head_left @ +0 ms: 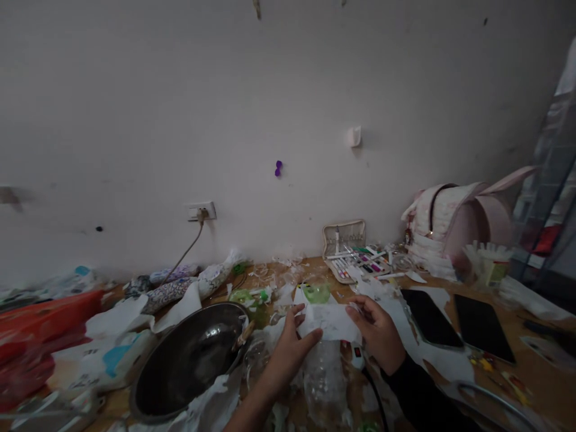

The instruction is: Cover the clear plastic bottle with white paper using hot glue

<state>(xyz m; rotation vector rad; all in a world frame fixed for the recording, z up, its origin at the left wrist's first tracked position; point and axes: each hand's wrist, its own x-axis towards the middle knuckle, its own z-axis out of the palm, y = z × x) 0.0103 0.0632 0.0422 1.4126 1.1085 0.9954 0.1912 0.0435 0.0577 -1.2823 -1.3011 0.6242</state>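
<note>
My left hand [290, 348] and my right hand [378, 333] both pinch a white sheet of paper [327, 321] between them, low in the middle of the view. The left thumb and fingers close on its left edge. My right hand grips its right edge and seems to hold a small thin object too, which I cannot make out. A clear plastic bottle [323, 384] lies just below the paper. A green cup-like piece [316, 293] sits just behind it.
A dark metal wok [189, 360] lies left of my hands. Two dark phones [432, 318] [483, 327] rest at the right. An open case of coloured pens [353, 258], a pink bag [454, 225], an orange bag [40, 324] and paper scraps litter the wooden table [531, 375].
</note>
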